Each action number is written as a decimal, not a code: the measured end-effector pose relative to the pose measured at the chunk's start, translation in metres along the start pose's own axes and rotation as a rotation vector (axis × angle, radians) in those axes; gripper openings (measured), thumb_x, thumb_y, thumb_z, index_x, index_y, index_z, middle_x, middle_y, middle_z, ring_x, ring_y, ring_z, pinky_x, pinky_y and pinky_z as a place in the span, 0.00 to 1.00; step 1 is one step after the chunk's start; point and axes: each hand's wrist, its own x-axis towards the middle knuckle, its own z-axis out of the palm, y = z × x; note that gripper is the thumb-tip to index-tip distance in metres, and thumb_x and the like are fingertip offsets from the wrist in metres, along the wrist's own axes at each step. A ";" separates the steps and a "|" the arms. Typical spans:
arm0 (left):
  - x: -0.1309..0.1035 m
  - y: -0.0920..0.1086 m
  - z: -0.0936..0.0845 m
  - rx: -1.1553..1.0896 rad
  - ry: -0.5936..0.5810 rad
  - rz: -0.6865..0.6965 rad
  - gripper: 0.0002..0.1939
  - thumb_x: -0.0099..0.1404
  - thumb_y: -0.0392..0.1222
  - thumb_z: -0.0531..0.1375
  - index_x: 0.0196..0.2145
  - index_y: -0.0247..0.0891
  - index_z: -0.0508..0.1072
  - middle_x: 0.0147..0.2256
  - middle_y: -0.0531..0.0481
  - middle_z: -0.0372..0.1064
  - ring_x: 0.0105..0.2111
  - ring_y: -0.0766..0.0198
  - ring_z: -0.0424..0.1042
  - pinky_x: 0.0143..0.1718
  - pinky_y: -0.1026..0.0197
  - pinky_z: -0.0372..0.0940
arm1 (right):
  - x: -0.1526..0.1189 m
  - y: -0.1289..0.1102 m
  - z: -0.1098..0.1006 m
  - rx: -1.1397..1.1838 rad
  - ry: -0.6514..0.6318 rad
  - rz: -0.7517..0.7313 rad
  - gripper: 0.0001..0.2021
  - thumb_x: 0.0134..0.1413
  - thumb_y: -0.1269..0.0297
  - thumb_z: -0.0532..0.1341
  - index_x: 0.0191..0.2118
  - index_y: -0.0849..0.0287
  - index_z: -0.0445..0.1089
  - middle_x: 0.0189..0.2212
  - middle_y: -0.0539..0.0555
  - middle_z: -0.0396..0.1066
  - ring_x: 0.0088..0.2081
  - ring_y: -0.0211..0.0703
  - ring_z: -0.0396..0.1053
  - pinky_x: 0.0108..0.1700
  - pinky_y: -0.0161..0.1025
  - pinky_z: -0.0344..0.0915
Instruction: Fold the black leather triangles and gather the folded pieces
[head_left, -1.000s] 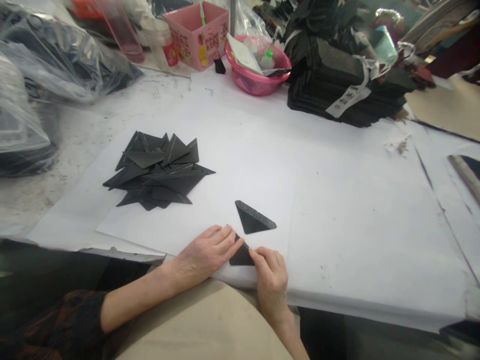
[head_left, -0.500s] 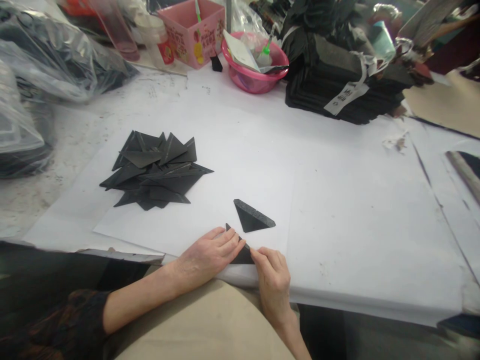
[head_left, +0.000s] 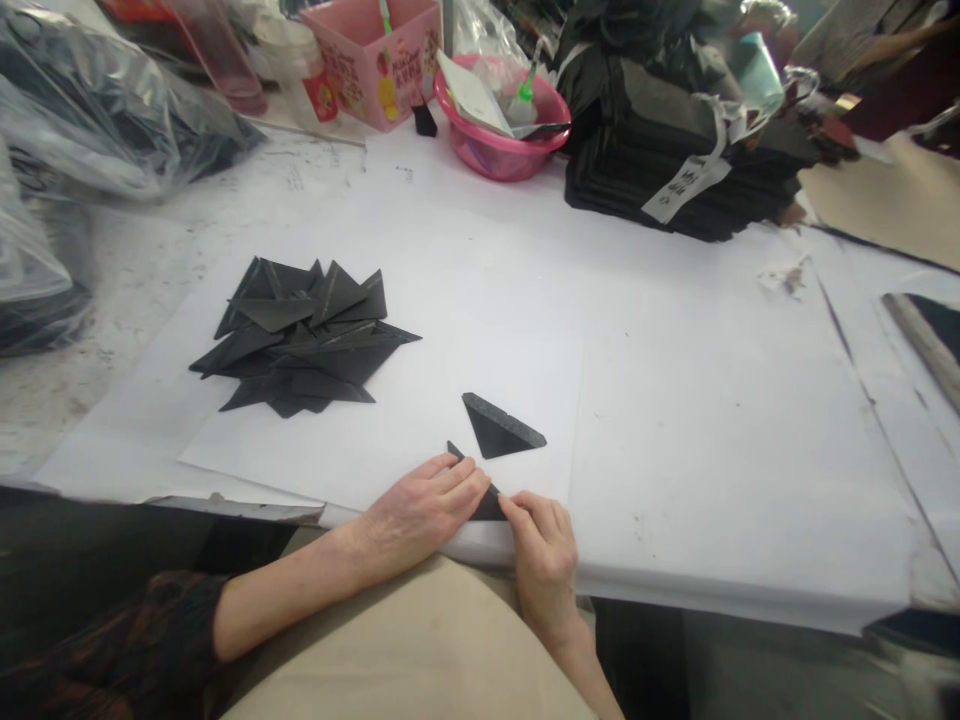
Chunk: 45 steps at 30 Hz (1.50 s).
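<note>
A black triangular piece (head_left: 491, 509) lies at the table's front edge, partly covered by my fingers. My left hand (head_left: 426, 502) rests over its left side, fingers together and pressing along its upper slanted edge. At the right corner, my right hand (head_left: 546, 545) pinches the piece between thumb and forefinger, the other fingers curled. Just beyond my hands lies a second black triangular piece (head_left: 501, 432), with a greyish speckled strip along its long edge. To the left is a loose pile of similar black triangular pieces (head_left: 300, 340).
White paper (head_left: 675, 400) covers the table. At the back stand a pink box (head_left: 367, 70), a pink basin (head_left: 510, 150) holding a green-tipped bottle, and a tagged stack of black material (head_left: 675, 150). Clear plastic bags (head_left: 135, 110) fill the left side.
My left hand has slid slightly right along the edge of the black triangular piece. The right hand keeps its pinch, and the whole view has shifted a little.
</note>
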 end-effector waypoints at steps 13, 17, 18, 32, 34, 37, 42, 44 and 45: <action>0.002 0.005 0.000 -0.016 0.025 -0.011 0.15 0.72 0.31 0.51 0.54 0.28 0.69 0.47 0.41 0.70 0.51 0.53 0.67 0.52 0.52 0.64 | -0.009 0.008 -0.012 0.036 0.016 0.021 0.11 0.58 0.80 0.61 0.44 0.59 0.72 0.36 0.52 0.70 0.40 0.37 0.65 0.43 0.38 0.62; 0.006 0.006 -0.001 -0.040 0.000 0.012 0.14 0.71 0.30 0.52 0.52 0.25 0.69 0.47 0.41 0.69 0.51 0.54 0.67 0.54 0.53 0.63 | -0.012 0.008 -0.011 0.013 0.023 0.018 0.13 0.58 0.80 0.61 0.45 0.59 0.72 0.37 0.53 0.70 0.40 0.37 0.65 0.42 0.38 0.62; 0.006 0.006 0.000 -0.052 -0.003 0.026 0.14 0.71 0.30 0.52 0.52 0.25 0.69 0.48 0.41 0.69 0.51 0.54 0.67 0.54 0.53 0.63 | -0.013 0.008 -0.011 0.008 0.027 0.021 0.13 0.58 0.80 0.61 0.45 0.59 0.72 0.36 0.53 0.69 0.40 0.38 0.65 0.42 0.38 0.62; 0.011 0.014 0.006 -0.027 0.057 0.041 0.14 0.70 0.32 0.55 0.52 0.26 0.69 0.43 0.41 0.69 0.49 0.51 0.68 0.50 0.51 0.64 | -0.019 0.010 -0.009 -0.033 0.038 0.034 0.15 0.59 0.79 0.60 0.48 0.56 0.73 0.35 0.53 0.68 0.38 0.38 0.63 0.40 0.39 0.63; 0.012 0.015 0.006 -0.030 0.039 0.034 0.13 0.70 0.32 0.55 0.51 0.26 0.69 0.45 0.40 0.69 0.50 0.52 0.67 0.52 0.51 0.64 | -0.019 0.010 -0.009 -0.023 0.036 0.041 0.15 0.59 0.79 0.60 0.48 0.56 0.73 0.36 0.53 0.68 0.39 0.38 0.63 0.41 0.38 0.63; 0.011 0.017 0.008 -0.049 0.050 0.048 0.12 0.70 0.31 0.54 0.50 0.25 0.70 0.48 0.39 0.68 0.51 0.54 0.67 0.53 0.52 0.63 | -0.019 0.010 -0.010 -0.006 0.029 0.050 0.15 0.60 0.78 0.59 0.50 0.56 0.72 0.37 0.53 0.69 0.40 0.38 0.65 0.42 0.38 0.64; 0.009 0.018 0.011 -0.080 0.096 0.047 0.14 0.71 0.31 0.53 0.52 0.26 0.69 0.46 0.40 0.70 0.51 0.54 0.67 0.53 0.53 0.64 | -0.020 0.011 -0.009 0.011 0.069 0.058 0.12 0.59 0.78 0.60 0.46 0.59 0.71 0.38 0.53 0.71 0.41 0.39 0.67 0.44 0.39 0.66; 0.009 0.018 0.011 -0.078 0.086 0.047 0.14 0.71 0.32 0.54 0.53 0.27 0.69 0.45 0.41 0.70 0.51 0.54 0.68 0.53 0.52 0.65 | -0.021 0.011 -0.009 0.001 0.064 0.052 0.11 0.59 0.79 0.60 0.43 0.58 0.72 0.37 0.53 0.71 0.40 0.39 0.66 0.43 0.39 0.66; 0.009 0.018 0.010 -0.076 0.081 0.050 0.15 0.71 0.32 0.54 0.53 0.27 0.69 0.45 0.41 0.70 0.51 0.54 0.68 0.52 0.52 0.65 | -0.021 0.011 -0.009 -0.001 0.063 0.047 0.11 0.59 0.79 0.59 0.43 0.57 0.72 0.37 0.53 0.70 0.40 0.39 0.66 0.43 0.39 0.66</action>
